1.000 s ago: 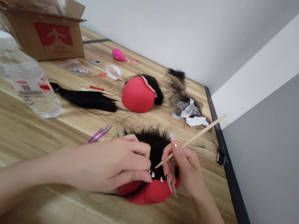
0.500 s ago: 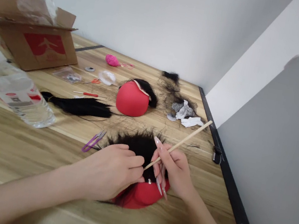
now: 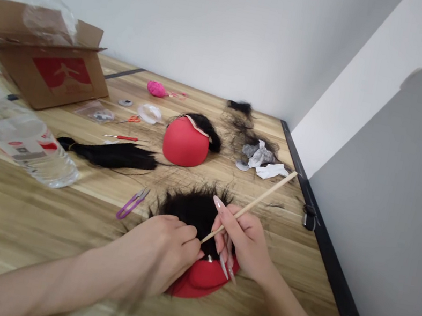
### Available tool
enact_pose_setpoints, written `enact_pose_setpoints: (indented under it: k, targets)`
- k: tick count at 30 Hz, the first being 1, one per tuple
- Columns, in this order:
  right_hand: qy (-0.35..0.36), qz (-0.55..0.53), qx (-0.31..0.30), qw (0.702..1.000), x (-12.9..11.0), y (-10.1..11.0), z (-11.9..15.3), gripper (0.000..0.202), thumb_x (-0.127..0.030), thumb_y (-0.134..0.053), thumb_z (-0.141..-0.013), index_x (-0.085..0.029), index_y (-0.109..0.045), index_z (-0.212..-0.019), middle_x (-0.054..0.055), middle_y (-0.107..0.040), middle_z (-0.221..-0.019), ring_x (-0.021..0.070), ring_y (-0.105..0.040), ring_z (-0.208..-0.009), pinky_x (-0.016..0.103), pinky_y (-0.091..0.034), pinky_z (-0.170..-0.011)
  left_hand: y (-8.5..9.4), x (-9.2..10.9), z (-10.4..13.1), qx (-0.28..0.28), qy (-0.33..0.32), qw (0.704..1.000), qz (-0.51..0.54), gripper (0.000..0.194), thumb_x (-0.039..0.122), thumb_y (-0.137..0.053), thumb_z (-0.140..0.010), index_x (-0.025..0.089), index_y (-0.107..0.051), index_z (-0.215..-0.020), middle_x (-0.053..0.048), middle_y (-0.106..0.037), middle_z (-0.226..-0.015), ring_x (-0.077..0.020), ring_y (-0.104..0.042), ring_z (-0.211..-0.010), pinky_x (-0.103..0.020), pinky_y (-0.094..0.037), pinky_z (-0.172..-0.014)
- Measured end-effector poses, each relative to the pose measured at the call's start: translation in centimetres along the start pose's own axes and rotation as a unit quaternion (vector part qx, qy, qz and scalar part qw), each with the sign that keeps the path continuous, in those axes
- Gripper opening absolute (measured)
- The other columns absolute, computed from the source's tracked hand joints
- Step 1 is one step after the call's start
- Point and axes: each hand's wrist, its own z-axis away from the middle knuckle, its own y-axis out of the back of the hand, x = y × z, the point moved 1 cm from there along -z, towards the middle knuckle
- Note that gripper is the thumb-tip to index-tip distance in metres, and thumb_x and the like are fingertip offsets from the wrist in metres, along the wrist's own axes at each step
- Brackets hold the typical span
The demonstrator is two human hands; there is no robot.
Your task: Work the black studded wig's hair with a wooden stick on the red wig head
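Observation:
Low in the view is a red dome-shaped cap form point(image 3: 199, 284), its far side covered in short black hair point(image 3: 188, 206). My right hand point(image 3: 243, 240) holds a thin wooden stick point(image 3: 268, 192) like a pen, with long nails showing and the stick's lower end down at the hair. My left hand point(image 3: 162, 250) is closed at the left side of the form, close to that end. Its fingertips are mostly hidden, but blurred dark strands trail across the hand and wrist, seemingly black hair held there. A small shiny pin point(image 3: 210, 258) sits at the hair's edge.
Purple thread snips point(image 3: 132, 204) lie left of the form. Beyond are a black hair bundle point(image 3: 113, 154), another red form with hair point(image 3: 186, 142), a red-handled tool point(image 3: 127, 138) and crumpled tissue point(image 3: 262, 156). A water bottle point(image 3: 34, 143) and cardboard box point(image 3: 62, 77) stand left.
The camera view has shifted slightly. My left hand has turned a little and dark strands now sweep over its wrist. The right hand and stick have hardly moved.

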Motion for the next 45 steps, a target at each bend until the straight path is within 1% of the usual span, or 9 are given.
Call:
enact_pose_setpoints:
  k: [9, 14, 17, 21, 25, 30, 35, 39, 45]
  targets:
    - [-0.010, -0.001, -0.017, 1.000, -0.2, 0.1, -0.1, 0.050, -0.062, -0.054, -0.091, -0.017, -0.056, -0.070, -0.004, -0.058, -0.044, 0.0067, -0.051, -0.029, 0.012, -0.037, -0.027, 0.6, -0.2, -0.2, -0.044, 0.012, 0.998, 0.049, 0.020, 0.011, -0.051, -0.090, 0.018, -0.056, -0.073, -0.001, -0.060, -0.072, -0.0192, -0.055, -0.063, -0.033, -0.038, -0.060]
    - [-0.010, 0.002, -0.019, 1.000, 0.0, 0.2, -0.1, 0.050, -0.063, -0.053, -0.091, -0.017, -0.056, -0.070, -0.005, -0.057, -0.044, 0.0060, -0.051, -0.029, 0.011, -0.036, -0.027, 1.0, -0.5, -0.1, -0.057, -0.015, 0.997, 0.049, 0.019, 0.011, -0.051, -0.092, 0.018, -0.058, -0.075, 0.000, -0.062, -0.072, -0.0180, -0.054, -0.062, -0.033, -0.037, -0.062]
    - [-0.010, 0.006, -0.020, 1.000, 0.0, 0.2, -0.2, 0.050, -0.064, -0.053, -0.091, -0.018, -0.056, -0.070, -0.004, -0.058, -0.045, 0.0065, -0.051, -0.029, 0.012, -0.036, -0.027, 1.1, -0.5, 0.2, -0.065, -0.041, 0.996, 0.038, 0.013, 0.015, -0.056, -0.091, 0.019, -0.058, -0.078, -0.001, -0.063, -0.076, -0.0189, -0.055, -0.066, -0.034, -0.037, -0.066]
    - [-0.014, 0.001, -0.018, 1.000, 0.1, 0.2, -0.2, 0.050, -0.063, -0.053, -0.091, -0.018, -0.056, -0.070, -0.005, -0.057, -0.045, 0.0064, -0.049, -0.028, 0.012, -0.035, -0.026, 1.2, -0.5, 0.6, -0.052, -0.043, 0.997, 0.038, 0.012, 0.015, -0.061, -0.088, 0.020, -0.057, -0.078, 0.000, -0.064, -0.078, -0.0181, -0.053, -0.069, -0.033, -0.034, -0.070]
    - [-0.014, -0.006, -0.017, 1.000, 0.0, 0.1, -0.1, 0.049, -0.063, -0.054, -0.090, -0.018, -0.056, -0.070, -0.005, -0.057, -0.045, 0.0060, -0.048, -0.028, 0.012, -0.035, -0.026, 2.1, -0.4, 0.9, -0.031, -0.055, 0.997, 0.035, 0.015, 0.011, -0.059, -0.088, 0.020, -0.056, -0.075, 0.002, -0.061, -0.075, -0.0178, -0.049, -0.068, -0.035, -0.029, -0.071]
    - [-0.011, 0.011, -0.010, 1.000, -0.2, 0.1, -0.1, 0.050, -0.061, -0.054, -0.091, -0.017, -0.056, -0.068, -0.005, -0.057, -0.044, 0.0062, -0.050, -0.029, 0.011, -0.036, -0.027, 3.0, -0.5, 1.0, 0.001, -0.076, 0.995, 0.063, 0.022, 0.015, -0.054, -0.095, 0.020, -0.055, -0.074, 0.003, -0.057, -0.072, -0.0169, -0.046, -0.068, -0.036, -0.026, -0.073]
    - [0.002, -0.025, -0.042, 0.999, 0.0, 0.5, -0.1, 0.045, -0.057, -0.057, -0.091, -0.016, -0.058, -0.071, -0.003, -0.060, -0.048, 0.0073, -0.054, -0.031, 0.013, -0.041, -0.030, 1.7, -0.8, 0.3, 0.073, -0.049, 0.996, -0.006, 0.035, 0.022, -0.041, -0.103, 0.018, -0.056, -0.072, 0.000, -0.056, -0.071, -0.0177, -0.042, -0.066, -0.036, -0.024, -0.069]
    - [0.007, -0.038, -0.063, 0.997, 0.0, 0.8, -0.1, 0.042, -0.054, -0.059, -0.091, -0.016, -0.060, -0.074, -0.003, -0.063, -0.051, 0.0072, -0.055, -0.033, 0.013, -0.043, -0.032, 0.6, -0.7, -0.2, 0.064, -0.038, 0.997, -0.028, 0.032, 0.021, -0.045, -0.101, 0.018, -0.056, -0.071, -0.001, -0.057, -0.070, -0.0187, -0.044, -0.066, -0.037, -0.025, -0.066]
    - [-0.007, -0.051, -0.069, 0.996, -0.3, 0.7, -0.2, 0.042, -0.055, -0.059, -0.091, -0.016, -0.061, -0.076, -0.002, -0.064, -0.051, 0.0083, -0.057, -0.035, 0.014, -0.045, -0.034, 0.0, -0.4, -0.3, 0.063, -0.029, 0.997, -0.036, 0.028, 0.016, -0.046, -0.099, 0.018, -0.055, -0.073, -0.002, -0.056, -0.071, -0.0190, -0.046, -0.066, -0.039, -0.027, -0.063]
